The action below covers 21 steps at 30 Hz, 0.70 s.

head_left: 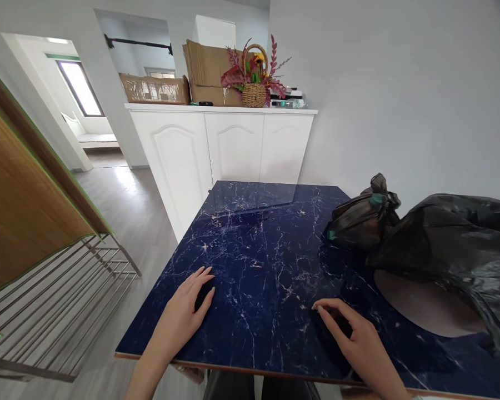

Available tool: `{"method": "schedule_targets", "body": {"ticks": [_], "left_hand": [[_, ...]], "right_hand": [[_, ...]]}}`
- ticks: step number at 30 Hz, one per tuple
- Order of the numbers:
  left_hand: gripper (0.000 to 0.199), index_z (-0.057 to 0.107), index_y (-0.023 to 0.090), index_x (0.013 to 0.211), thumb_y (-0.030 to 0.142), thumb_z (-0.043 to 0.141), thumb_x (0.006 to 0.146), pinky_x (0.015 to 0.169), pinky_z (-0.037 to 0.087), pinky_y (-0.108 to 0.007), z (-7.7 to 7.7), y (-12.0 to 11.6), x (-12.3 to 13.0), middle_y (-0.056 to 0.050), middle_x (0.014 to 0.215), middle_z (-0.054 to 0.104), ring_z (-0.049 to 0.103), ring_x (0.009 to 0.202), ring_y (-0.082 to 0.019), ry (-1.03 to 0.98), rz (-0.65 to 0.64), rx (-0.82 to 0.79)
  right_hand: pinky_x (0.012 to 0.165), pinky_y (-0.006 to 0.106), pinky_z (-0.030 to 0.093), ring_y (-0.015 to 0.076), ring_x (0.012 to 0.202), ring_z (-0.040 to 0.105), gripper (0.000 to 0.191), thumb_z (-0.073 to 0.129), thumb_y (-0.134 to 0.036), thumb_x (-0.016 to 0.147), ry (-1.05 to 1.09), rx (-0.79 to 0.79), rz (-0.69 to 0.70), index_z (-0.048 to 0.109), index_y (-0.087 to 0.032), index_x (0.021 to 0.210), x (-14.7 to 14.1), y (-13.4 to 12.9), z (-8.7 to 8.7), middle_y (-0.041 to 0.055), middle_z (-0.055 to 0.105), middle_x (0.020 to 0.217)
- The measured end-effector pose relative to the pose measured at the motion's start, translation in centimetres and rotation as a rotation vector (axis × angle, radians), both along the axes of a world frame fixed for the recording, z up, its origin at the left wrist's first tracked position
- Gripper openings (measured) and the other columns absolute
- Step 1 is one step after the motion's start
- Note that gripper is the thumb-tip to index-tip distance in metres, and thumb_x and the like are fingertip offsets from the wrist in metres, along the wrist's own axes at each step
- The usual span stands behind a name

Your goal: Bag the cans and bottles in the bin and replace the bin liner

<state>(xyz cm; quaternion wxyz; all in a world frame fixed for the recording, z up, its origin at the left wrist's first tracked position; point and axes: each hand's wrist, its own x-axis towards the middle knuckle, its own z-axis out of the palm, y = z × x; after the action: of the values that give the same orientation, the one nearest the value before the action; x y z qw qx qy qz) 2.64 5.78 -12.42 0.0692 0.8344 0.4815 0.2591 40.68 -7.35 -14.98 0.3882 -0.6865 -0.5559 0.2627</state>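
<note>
My left hand [184, 309] rests on the left part of a dark blue, white-veined marble-look tabletop [254, 289]. Its fingers are stretched out and the thumb stands apart, with nothing held. Toward the front right, my right hand [350, 332] lies with its side on the same surface. Thumb and index finger come together at the tips in a loose pinch, and no object shows between them. The nearest thing to this hand is a round, greyish-brown flat piece [425, 305], partly covered by a large black plastic bag [454, 244].
A smaller knotted black plastic bag [360, 219] sits behind the large one. Beyond the table stands a white cabinet [237, 139] bearing cardboard boxes [154, 89], a wicker flower basket [254, 95] and a clear bottle [291, 104]. At left is a metal rack frame [66, 311] with a wooden panel [29, 211].
</note>
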Motion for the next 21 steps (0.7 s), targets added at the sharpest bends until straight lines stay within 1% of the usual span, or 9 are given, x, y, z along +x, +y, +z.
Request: {"method": "schedule_targets", "body": {"ticks": [3,8,12,16,21], "left_hand": [[0.038,0.065,0.032,0.137,0.051,0.05,0.108,0.122,0.05,-0.051,0.3,-0.2,0.1,-0.001,0.156,0.064,0.056,0.149,-0.029,-0.004,0.005,-0.021],[0.037,0.066,0.033,0.136,0.051,0.05,0.108,0.121,0.051,-0.05,0.5,-0.4,0.2,0.0,0.156,0.064,0.057,0.148,-0.028,-0.028,0.019,-0.065],[0.035,0.067,0.03,0.132,0.048,0.05,0.108,0.123,0.049,-0.051,0.4,-0.6,0.1,-0.003,0.154,0.066,0.057,0.148,-0.028,-0.047,-0.001,-0.05],[0.033,0.068,0.029,0.129,0.046,0.049,0.108,0.122,0.049,-0.051,0.6,-0.9,0.1,-0.004,0.152,0.067,0.058,0.147,-0.029,-0.062,-0.009,-0.038],[0.032,0.069,0.029,0.125,0.047,0.05,0.107,0.122,0.049,-0.051,0.9,-1.2,0.2,-0.005,0.151,0.068,0.06,0.145,-0.03,-0.081,-0.016,-0.046]], "right_hand": [[0.071,0.025,0.063,0.0237,0.099,0.078,0.045,0.054,-0.069,0.101,-0.027,0.015,0.01,0.075,-0.032,0.114,0.0,-0.1,0.2,0.0059,0.079,0.114],[0.066,0.023,0.061,0.023,0.098,0.078,0.046,0.053,-0.072,0.1,-0.045,0.0,0.004,0.075,-0.033,0.113,0.3,-0.3,0.0,0.0045,0.08,0.113],[0.073,0.025,0.061,0.0229,0.1,0.078,0.044,0.053,-0.069,0.1,-0.069,0.06,0.004,0.075,-0.033,0.112,0.3,-0.4,-0.4,0.0037,0.08,0.115],[0.076,0.028,0.06,0.0243,0.098,0.077,0.044,0.053,-0.067,0.102,-0.083,0.097,0.016,0.075,-0.031,0.112,0.2,-0.4,-0.6,0.0062,0.08,0.115],[0.066,0.028,0.056,0.0254,0.1,0.076,0.041,0.052,-0.062,0.103,-0.073,0.124,0.041,0.074,-0.028,0.11,0.0,-0.7,-0.4,0.0072,0.079,0.113]]}}
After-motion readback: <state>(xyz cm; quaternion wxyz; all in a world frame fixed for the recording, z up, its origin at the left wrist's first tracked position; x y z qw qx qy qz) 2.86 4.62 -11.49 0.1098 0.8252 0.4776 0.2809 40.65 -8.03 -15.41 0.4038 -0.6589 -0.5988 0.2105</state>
